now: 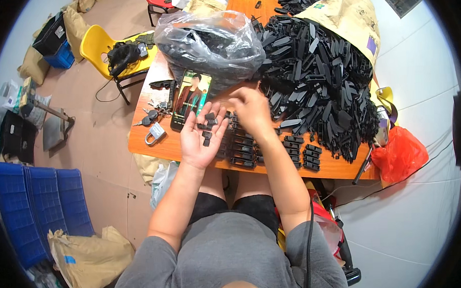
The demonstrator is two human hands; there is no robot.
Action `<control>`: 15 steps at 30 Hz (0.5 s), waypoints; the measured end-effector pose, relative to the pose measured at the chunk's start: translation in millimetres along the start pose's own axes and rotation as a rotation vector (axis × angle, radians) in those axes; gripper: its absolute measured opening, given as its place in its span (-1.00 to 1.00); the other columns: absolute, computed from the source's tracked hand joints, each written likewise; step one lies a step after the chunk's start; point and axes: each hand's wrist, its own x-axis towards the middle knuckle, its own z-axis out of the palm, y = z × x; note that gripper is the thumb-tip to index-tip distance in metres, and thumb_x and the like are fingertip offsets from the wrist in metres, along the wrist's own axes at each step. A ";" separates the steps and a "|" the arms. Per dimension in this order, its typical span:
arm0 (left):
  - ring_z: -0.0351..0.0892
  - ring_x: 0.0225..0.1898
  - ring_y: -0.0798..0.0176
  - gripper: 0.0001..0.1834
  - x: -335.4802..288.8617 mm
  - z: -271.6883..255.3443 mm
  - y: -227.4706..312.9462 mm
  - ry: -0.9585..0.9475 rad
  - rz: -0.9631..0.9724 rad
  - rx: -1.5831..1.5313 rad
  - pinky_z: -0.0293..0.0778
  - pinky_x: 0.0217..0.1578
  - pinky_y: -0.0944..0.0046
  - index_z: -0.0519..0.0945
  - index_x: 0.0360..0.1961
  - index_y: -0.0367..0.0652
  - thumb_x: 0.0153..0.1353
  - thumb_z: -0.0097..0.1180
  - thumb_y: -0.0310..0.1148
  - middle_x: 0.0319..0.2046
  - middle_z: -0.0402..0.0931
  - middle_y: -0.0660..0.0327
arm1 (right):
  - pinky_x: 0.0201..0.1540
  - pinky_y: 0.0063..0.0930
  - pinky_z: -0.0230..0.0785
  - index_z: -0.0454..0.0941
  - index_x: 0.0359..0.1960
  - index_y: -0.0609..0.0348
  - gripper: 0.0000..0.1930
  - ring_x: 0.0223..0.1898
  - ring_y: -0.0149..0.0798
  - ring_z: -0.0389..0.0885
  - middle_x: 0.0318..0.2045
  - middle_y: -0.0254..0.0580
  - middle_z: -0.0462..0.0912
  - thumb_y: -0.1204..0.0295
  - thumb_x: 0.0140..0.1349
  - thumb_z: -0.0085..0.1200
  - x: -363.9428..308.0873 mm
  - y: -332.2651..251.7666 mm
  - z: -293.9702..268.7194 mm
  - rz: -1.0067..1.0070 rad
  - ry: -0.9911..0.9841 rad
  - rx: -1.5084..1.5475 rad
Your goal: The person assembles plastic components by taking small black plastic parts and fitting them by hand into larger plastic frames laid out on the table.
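Note:
My left hand (202, 145) is palm up, its fingers slightly cupped around several small black plastic pieces (207, 125) lying on the palm and fingers. Just to its right, my right hand (250, 109) hovers over the table, its fingers smeared by motion; whether it holds anything I cannot make out. Below and beside it, black plastic parts (242, 149) lie in neat rows. Two shorter stacks of similar parts (312, 156) sit farther right. A large heap of loose black plastic parts (309, 75) spreads beyond my right hand.
A clear plastic bag (212, 48) of black parts stands at the back. Left of my hands are a lit phone (192, 97), a padlock (155, 134) and keys (147, 118). A red bag (401, 156) hangs at the right edge; a yellow chair (96, 49) stands left.

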 end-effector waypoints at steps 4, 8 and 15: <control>0.48 0.07 0.07 -0.52 4.5 -12.7 -4.8 -0.152 -0.110 -0.077 0.36 0.18 0.05 0.41 0.13 -0.25 0.46 -0.26 -0.08 0.02 0.52 0.04 | -0.16 -0.15 0.45 0.66 -0.24 0.11 -0.82 -0.22 0.07 0.60 -0.29 -0.04 0.56 0.42 0.12 0.15 -30.3 -39.8 -5.2 -0.104 -0.222 -0.165; 0.49 0.03 0.08 -0.49 4.5 -11.1 -15.2 -0.192 -0.142 -0.059 0.40 0.14 0.10 0.42 0.12 -0.30 0.46 -0.28 -0.07 -0.01 0.52 0.05 | -0.15 -0.15 0.44 0.60 -0.31 0.18 -0.87 -0.22 0.09 0.60 -0.32 -0.05 0.58 0.44 0.11 0.15 -36.5 -37.0 -16.0 -0.120 -0.206 -0.066; 0.34 0.26 -0.09 -0.50 1.0 -5.1 -12.9 0.129 -0.006 0.010 0.31 0.27 -0.04 0.31 0.20 -0.34 0.45 -0.24 -0.14 0.15 0.41 -0.08 | -0.40 -0.44 0.48 0.59 -0.31 0.29 -0.89 -0.44 -0.43 0.61 -0.48 -0.20 0.67 0.50 0.19 0.15 -12.7 6.8 -7.4 0.136 -0.042 0.220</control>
